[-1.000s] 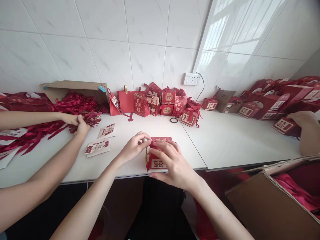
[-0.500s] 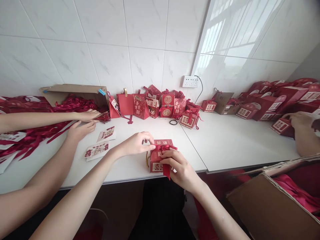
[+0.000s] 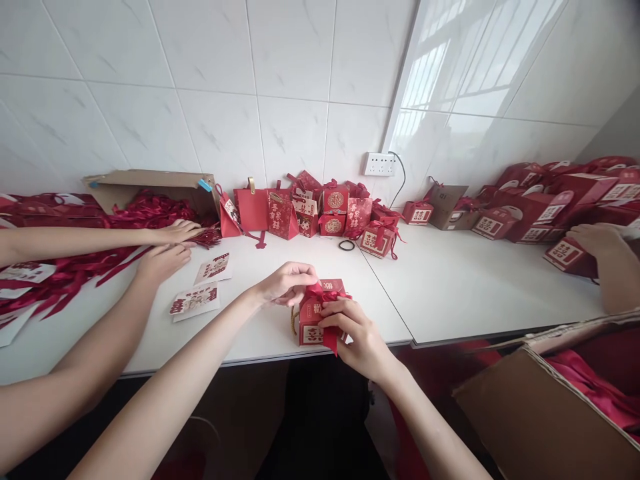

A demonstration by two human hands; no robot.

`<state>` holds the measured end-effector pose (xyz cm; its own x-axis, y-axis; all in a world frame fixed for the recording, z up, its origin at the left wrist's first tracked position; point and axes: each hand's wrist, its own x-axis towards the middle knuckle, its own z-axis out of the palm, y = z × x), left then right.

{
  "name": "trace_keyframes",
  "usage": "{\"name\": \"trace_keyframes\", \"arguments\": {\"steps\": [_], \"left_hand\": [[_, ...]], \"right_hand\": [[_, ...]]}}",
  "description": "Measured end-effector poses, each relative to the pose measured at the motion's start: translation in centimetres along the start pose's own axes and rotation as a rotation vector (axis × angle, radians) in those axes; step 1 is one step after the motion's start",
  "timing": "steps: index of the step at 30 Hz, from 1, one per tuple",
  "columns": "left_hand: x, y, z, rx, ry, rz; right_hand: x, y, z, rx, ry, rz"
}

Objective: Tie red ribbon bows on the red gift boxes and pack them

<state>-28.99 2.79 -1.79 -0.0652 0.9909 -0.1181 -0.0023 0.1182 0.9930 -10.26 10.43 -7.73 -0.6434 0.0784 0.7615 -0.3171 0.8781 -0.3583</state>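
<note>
A small red gift box (image 3: 309,337) with gold and cream lettering stands near the table's front edge. Red satin ribbon (image 3: 330,341) is tied in a bow across its top, and one tail hangs down the front. At the bow's left side, my left hand (image 3: 287,283) pinches a ribbon loop between thumb and fingertips. My right hand (image 3: 361,337) curls over the right side of the box, its fingers closed on the bow and the ribbon tail. Those fingers partly hide the knot. Beside the box's left wall hangs a twisted gold cord (image 3: 293,321).
Two printed cards (image 3: 196,301) lie left of my hands. A co-worker's hands (image 3: 167,257) handle tassels by a cardboard box (image 3: 150,177). Another person's hand (image 3: 595,243) grips a red box at right. Finished boxes (image 3: 334,223) line the wall; an open carton (image 3: 545,400) stands at lower right.
My left hand has moved slightly right and now pinches the ribbon loop, lifting it a little. My right hand stays nearly in place. At right, the other person's box has tilted.
</note>
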Motion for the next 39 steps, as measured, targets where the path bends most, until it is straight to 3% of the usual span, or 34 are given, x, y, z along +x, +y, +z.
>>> {"name": "trace_keyframes", "arguments": {"steps": [10,16,19,22,27,35,37,39], "left_hand": [[-0.3,-1.0,-0.6,-0.103,0.015,-0.006],[-0.8,0.2,-0.2,0.143,0.055,0.043],[-1.7,0.2,0.3,0.343,0.156,0.110],[-2.9,-0.8,1.0,0.574,0.359,0.179],[-3.3,-2.1,2.8,0.807,0.649,0.131],[-3.1,-2.4,4.5,0.943,0.868,0.137],[-3.7,-3.0,4.6,0.887,0.832,0.103],[-4.2,-3.3,4.5,0.740,0.719,0.088]], "right_hand": [[0.0,-0.1,0.1,0.019,0.017,0.013],[-0.1,-0.1,0.1,0.016,0.011,0.027],[-0.2,-0.1,0.2,0.009,0.026,0.028],[-0.2,-0.2,0.2,0.010,0.035,0.026],[-0.1,-0.3,0.2,-0.003,0.039,0.029],[0.0,-0.4,0.4,-0.012,0.043,0.028],[0.0,-0.4,0.3,-0.022,0.054,0.020],[0.0,-0.2,0.2,-0.030,0.052,-0.011]]}}
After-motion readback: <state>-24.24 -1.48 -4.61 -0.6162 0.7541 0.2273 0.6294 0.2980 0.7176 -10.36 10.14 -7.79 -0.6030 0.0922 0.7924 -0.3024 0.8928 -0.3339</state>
